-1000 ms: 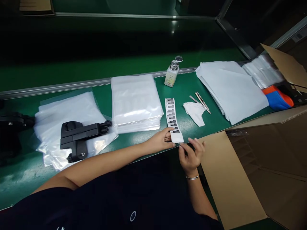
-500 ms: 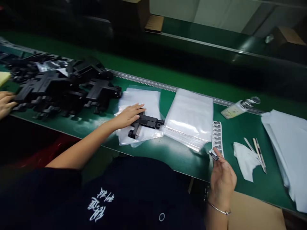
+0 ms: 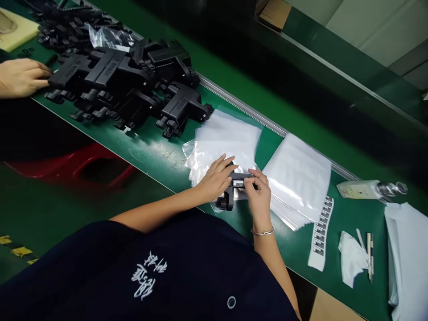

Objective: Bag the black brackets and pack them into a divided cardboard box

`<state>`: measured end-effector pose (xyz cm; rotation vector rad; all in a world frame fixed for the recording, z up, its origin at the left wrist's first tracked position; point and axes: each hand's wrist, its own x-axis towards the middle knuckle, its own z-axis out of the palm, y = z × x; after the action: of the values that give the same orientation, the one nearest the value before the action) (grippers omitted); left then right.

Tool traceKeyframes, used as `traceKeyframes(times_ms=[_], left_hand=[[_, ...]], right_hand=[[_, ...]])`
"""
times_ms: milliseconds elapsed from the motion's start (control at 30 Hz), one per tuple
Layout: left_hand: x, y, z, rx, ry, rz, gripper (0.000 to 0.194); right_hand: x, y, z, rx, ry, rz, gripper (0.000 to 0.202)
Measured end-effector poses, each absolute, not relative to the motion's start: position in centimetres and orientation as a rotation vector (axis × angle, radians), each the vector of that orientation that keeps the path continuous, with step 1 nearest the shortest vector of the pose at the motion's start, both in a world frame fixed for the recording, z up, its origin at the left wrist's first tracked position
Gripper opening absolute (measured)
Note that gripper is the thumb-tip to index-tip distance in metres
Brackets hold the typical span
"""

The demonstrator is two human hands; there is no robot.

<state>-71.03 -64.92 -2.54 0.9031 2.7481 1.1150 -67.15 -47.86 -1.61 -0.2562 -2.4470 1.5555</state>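
Observation:
A black bracket-like part (image 3: pixel 229 196) lies on the fanned clear plastic bags (image 3: pixel 230 133). My left hand (image 3: pixel 217 178) rests on its left end, fingers stretched out. At its right end, my right hand (image 3: pixel 259 189) has its thumb and fingers pinched on a small black-and-white label (image 3: pixel 238 183), which lies against the part's face. Right of my right hand is a thick stack of clear bags (image 3: pixel 297 178). The strip of labels (image 3: pixel 321 234) lies beside that stack.
Many black parts (image 3: pixel 110 71) are piled at the left, near another person's hand (image 3: pixel 25 78) and a yellow block (image 3: pixel 16 31). On the right are a bottle (image 3: pixel 359 189), a white cloth (image 3: pixel 351 258), pens (image 3: pixel 370 254) and white sheets (image 3: pixel 408 258). A red stool (image 3: pixel 73 167) stands below.
My right hand has moved left from beside the label strip to the black part, bringing the label onto it. My left hand stays on the part. The view has turned and shifted.

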Motion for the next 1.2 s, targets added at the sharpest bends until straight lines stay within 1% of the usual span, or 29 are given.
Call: traceKeyframes(times_ms=[167, 467, 700, 833, 933, 1033, 1200], left_hand=[[-71.1, -64.9, -2.6, 0.889, 2.728, 1.178, 0.041], [-71.1, -65.0, -2.4, 0.896, 2.691, 1.215, 0.040], [-71.2, -64.9, -2.5, 0.897, 2.698, 1.210, 0.041], [-71.1, -65.1, -2.7, 0.924, 2.750, 1.265, 0.042], [-71.0, -65.9, -2.9, 1.095, 2.791, 1.307, 0.037], [-71.1, -66.8, -2.8, 1.352, 2.728, 1.128, 0.028], [-72.9, -67.8, -0.9, 1.571, 2.600, 0.754, 0.029]], right_hand=[[-67.2, -48.0, -1.6, -0.277, -2.506, 1.464, 0.021], [-67.1, -48.3, -1.0, -0.339, -2.573, 1.426, 0.022], [-67.0, -48.2, -1.0, -0.296, -2.601, 1.382, 0.021], [-67.0, -48.2, -1.1, -0.233, -2.628, 1.282, 0.019], [-67.1, -48.5, -1.2, -0.173, -2.642, 1.225, 0.019], [-67.1, -48.5, -1.0, -0.149, -2.651, 1.202, 0.021], [-66.3, -45.6, 0.1, -0.172, -2.634, 1.355, 0.020]])
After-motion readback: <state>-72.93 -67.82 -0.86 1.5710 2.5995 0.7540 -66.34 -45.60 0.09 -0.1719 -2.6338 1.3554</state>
